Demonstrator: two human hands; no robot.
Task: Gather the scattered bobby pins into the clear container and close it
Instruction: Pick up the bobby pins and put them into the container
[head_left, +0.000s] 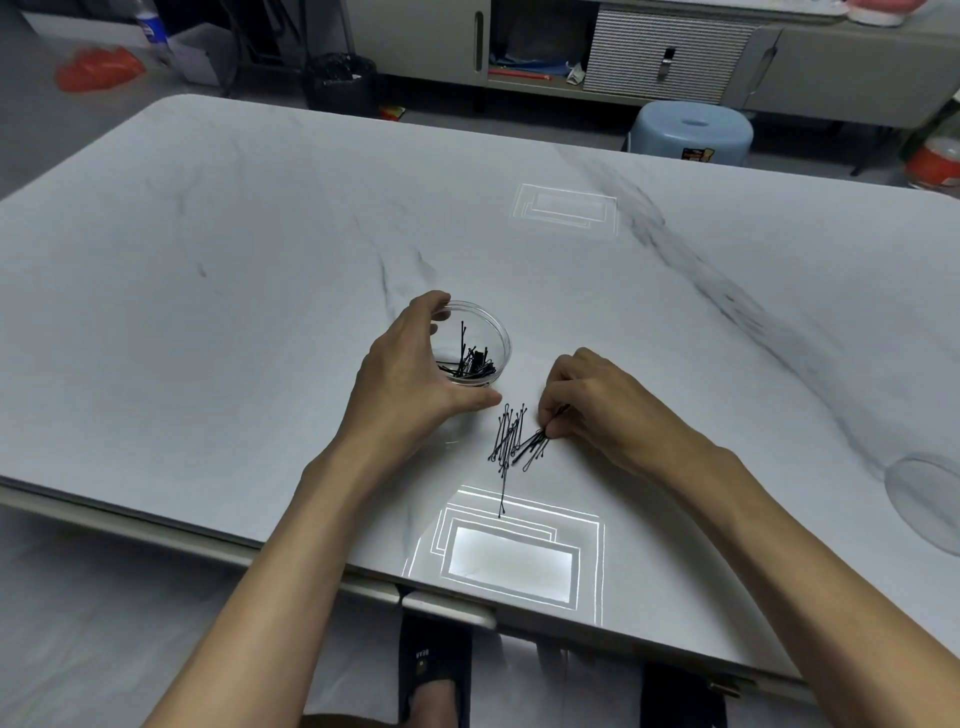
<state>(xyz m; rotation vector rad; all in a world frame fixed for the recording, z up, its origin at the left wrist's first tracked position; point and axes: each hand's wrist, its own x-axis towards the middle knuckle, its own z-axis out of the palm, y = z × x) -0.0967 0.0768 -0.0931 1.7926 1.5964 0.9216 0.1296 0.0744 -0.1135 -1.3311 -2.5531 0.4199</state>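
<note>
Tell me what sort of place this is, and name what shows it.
Probably a room in a home, perhaps a living or dining area: a large white marble-patterned table, a low grey cabinet with open shelves along the far wall, and a light blue plastic stool on the floor beside it.

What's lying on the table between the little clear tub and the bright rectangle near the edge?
A loose pile of bobby pins, seen from the head camera.

Clear lid (930, 499) cut off by the frame edge at 3 o'clock, container (475, 344) near wall hidden behind left hand (410, 379), right hand (597, 410) fingertips covering pin ends
</note>
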